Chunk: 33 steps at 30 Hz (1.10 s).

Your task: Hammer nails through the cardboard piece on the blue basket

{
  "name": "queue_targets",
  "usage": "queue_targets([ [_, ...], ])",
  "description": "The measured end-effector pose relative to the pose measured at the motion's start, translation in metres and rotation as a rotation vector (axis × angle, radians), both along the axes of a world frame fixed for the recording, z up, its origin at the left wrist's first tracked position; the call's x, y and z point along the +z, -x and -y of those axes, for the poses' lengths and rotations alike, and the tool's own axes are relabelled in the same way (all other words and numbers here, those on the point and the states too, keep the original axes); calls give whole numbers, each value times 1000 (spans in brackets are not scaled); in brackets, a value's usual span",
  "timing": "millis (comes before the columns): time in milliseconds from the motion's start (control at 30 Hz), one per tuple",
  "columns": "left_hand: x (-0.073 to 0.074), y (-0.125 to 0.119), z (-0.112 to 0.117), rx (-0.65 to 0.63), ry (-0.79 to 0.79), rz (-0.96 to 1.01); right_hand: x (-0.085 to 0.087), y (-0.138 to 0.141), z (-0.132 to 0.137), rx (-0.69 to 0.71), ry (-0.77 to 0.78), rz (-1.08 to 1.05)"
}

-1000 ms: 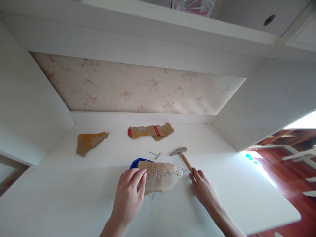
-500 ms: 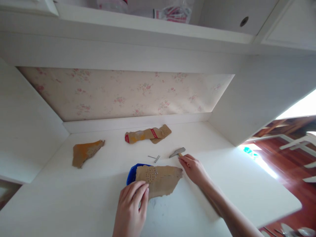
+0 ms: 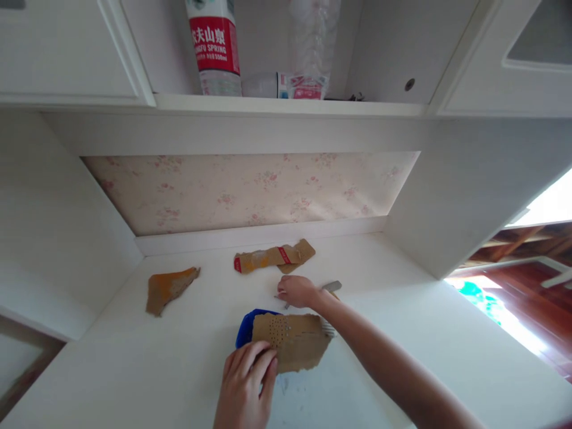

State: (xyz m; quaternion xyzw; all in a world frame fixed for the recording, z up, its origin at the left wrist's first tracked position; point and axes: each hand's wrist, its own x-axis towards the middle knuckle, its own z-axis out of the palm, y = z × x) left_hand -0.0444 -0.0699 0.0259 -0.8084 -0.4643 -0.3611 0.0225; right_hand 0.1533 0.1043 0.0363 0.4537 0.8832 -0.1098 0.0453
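Left hand [image 3: 245, 376] resting curled fingers on holed cardboard [image 3: 304, 345], right hand [image 3: 297, 291] at nails [image 3: 286, 306] nearer the surface's back edge [image 3: 210, 247], whether either grips anything unclear

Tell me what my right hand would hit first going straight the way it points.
Your right hand would probably meet the thin nails by its fingertips; whether it touches them is unclear.

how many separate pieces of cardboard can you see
3 that I can tell apart: the hole-dotted piece touched by the left hand, the orange-stained piece off to the left, and the red-banded strip at the back, which may be two overlapping pieces.
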Motion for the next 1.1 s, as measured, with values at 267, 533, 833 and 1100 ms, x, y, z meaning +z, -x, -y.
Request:
queue_targets([
  [267, 10, -3, 4, 2, 77, -16, -14, 20, -2, -42, -1, -87],
  [533, 14, -4, 5, 5, 102, 31, 34, -7, 47, -279, -157, -622],
  [833, 15, -25, 5, -114, 112, 141, 23, -14, 142, -537, -150, -938],
  [1100, 13, -26, 4, -93, 121, 86, 12, -3, 145, -466, -203, -907],
])
